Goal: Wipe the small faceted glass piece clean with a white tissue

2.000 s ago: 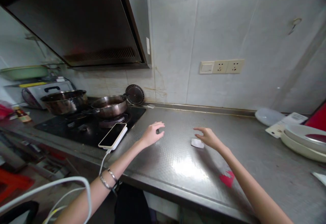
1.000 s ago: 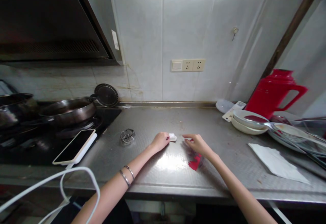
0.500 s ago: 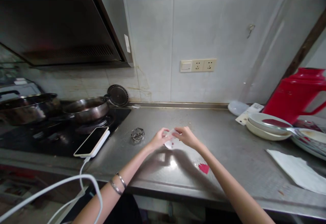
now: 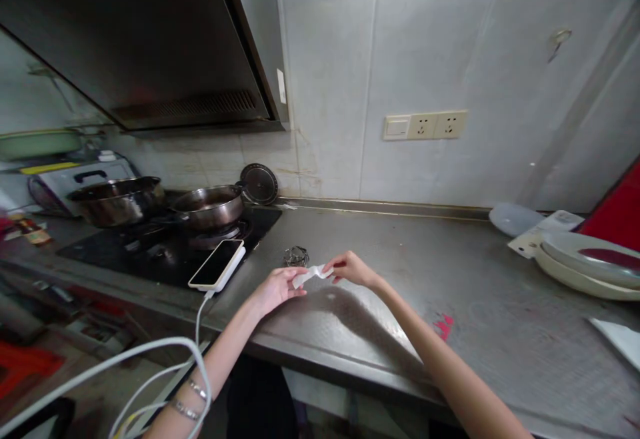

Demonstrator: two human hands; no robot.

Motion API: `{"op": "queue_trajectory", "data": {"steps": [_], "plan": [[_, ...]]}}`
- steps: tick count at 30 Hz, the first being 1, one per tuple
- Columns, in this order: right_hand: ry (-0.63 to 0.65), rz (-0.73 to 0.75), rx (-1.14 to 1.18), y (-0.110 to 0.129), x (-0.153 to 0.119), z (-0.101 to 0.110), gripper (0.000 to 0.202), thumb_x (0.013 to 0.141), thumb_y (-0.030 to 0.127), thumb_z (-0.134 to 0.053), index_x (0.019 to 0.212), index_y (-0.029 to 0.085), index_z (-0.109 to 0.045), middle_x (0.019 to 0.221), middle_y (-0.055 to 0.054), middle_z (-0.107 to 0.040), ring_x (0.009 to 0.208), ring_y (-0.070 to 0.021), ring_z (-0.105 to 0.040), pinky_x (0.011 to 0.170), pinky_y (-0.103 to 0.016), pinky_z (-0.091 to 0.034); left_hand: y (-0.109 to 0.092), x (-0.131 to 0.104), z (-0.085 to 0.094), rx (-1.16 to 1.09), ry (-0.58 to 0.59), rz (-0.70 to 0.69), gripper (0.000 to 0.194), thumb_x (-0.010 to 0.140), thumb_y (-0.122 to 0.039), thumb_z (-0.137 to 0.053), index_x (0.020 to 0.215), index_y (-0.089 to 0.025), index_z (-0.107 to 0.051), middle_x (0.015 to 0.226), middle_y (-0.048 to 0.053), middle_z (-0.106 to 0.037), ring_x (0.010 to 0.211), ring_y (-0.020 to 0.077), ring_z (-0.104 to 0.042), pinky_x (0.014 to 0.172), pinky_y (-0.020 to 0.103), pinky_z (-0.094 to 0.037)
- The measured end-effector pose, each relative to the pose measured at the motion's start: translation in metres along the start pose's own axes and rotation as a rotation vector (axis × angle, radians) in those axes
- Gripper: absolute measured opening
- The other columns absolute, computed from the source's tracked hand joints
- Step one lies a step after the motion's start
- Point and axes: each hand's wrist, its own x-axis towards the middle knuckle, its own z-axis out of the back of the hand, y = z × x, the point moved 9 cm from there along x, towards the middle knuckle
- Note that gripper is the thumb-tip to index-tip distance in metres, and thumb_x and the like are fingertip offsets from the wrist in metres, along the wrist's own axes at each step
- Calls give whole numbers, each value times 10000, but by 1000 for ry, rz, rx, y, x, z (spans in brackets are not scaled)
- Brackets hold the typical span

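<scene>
A small strip of thin white paper [image 4: 314,274], crumpled along its length, is stretched between my two hands above the steel counter [image 4: 390,239]. Its left end is pinched in the fingers of my left hand [image 4: 279,290], which wears bracelets on its forearm. My right hand [image 4: 353,270] grips the other end between thumb and fingers. Just behind my left hand sits a small coil of metal wire [image 4: 296,256]. A torn-looking red scrap [image 4: 444,326] lies on the counter to the right of my right forearm.
On the left, a phone [image 4: 217,266] with a white cable rests by the black stove [image 4: 270,222], which carries two steel pots [image 4: 210,209]. Stacked dishes [image 4: 565,272] and a red flask [image 4: 617,216] stand at the right. A range hood [image 4: 200,59] hangs above.
The view has turned left. Both hands have come left with the paper, which was a wider piece with red specks and is now bunched into a narrow strip.
</scene>
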Motion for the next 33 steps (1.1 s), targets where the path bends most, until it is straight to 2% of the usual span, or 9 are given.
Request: {"op": "queue_trajectory", "data": {"steps": [5,8,11,16,20,23,27,30,33], "plan": [[23,50,-179,2,15,-22,295,674,125,-492,838,137,-736,846,-38,-721,655,-139,-642,616,-230,-513,-5,-10,36,332,-176,-98,454,607,-173,-702,1053,-117,-633,968,93,-675,773,171,-622,711,307,-514],[-61,108,-330,0,25,-28,240,708,152,-522,826,150,-732,821,-30,-723,702,-154,-646,660,-234,-490,-14,-9,52,598,-268,-236,511,644,-176,-641,1148,-133,-570,979,81,-681,856,195,-637,776,317,-497],[-180,125,-444,-9,32,-30,186,721,151,-539,782,157,-714,756,-34,-709,734,-167,-636,704,-246,-466,-24,-6,67,895,-415,-330,423,700,-171,-579,1121,-129,-584,836,60,-683,767,184,-638,746,304,-492],[-297,69,-526,-23,39,-28,207,714,118,-529,877,167,-647,740,-36,-665,703,-160,-592,664,-237,-423,-37,2,71,1182,-550,-332,318,726,-113,-556,1036,-135,-627,776,51,-670,708,165,-613,690,268,-469],[-333,29,-572,-26,43,-28,371,723,100,-516,1084,180,-543,733,-9,-638,681,-145,-571,635,-215,-388,-43,5,67,1362,-632,-291,355,720,-103,-570,1068,-155,-617,900,71,-671,861,187,-614,807,294,-448],[-330,6,-599,-27,47,-32,408,728,98,-519,1124,196,-512,745,-4,-638,692,-141,-576,637,-208,-374,-33,6,65,1399,-660,-233,634,638,-134,-652,1251,-116,-487,1168,150,-584,1104,266,-540,938,352,-398],[-327,-18,-642,-30,49,-33,406,738,116,-522,1136,198,-512,775,-24,-645,720,-155,-585,636,-217,-363,-12,18,57,1211,-535,-248,995,574,-295,-748,1391,-46,-238,1412,230,-354,1324,303,-330,1061,360,-293],[-326,-35,-666,-32,51,-31,399,750,131,-520,1142,201,-521,793,-36,-653,743,-167,-596,638,-224,-365,-11,30,65,1086,-553,-231,1068,573,-355,-758,1408,-48,-168,1451,241,-293,1349,293,-302,1083,362,-261],[-319,-40,-677,-33,53,-29,408,756,125,-514,1158,199,-524,812,-49,-666,761,-178,-610,655,-235,-379,-19,44,72,1106,-536,-223,1050,566,-383,-764,1397,-51,-214,1451,239,-301,1348,309,-302,1079,373,-268]]}}
